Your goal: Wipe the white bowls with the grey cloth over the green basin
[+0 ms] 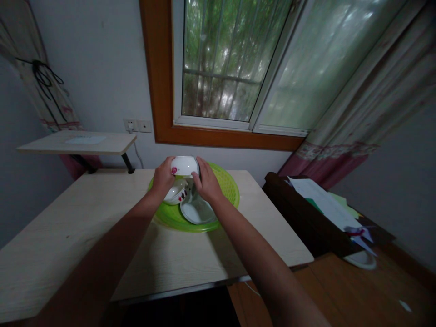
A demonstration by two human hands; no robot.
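A white bowl with a pink flower [184, 166] is held up between my two hands, above a round green plastic basket [227, 184]. My left hand [163, 175] grips its left side. Closed on the right side, my right hand [207, 179] has its thumb against the bowl's wall. Below, inside the basket, another white bowl with dark and red marks [176, 193] lies tilted. To its right rests a pale dish [197, 210], partly covered by my right hand and wrist.
The basket stands on a light wooden table [190, 254]. A small raised shelf [81, 141] is at the back left, near a wall socket [137, 126]. Right of the table, papers [327, 204] lie on a dark piece of furniture [303, 213]. A window is behind.
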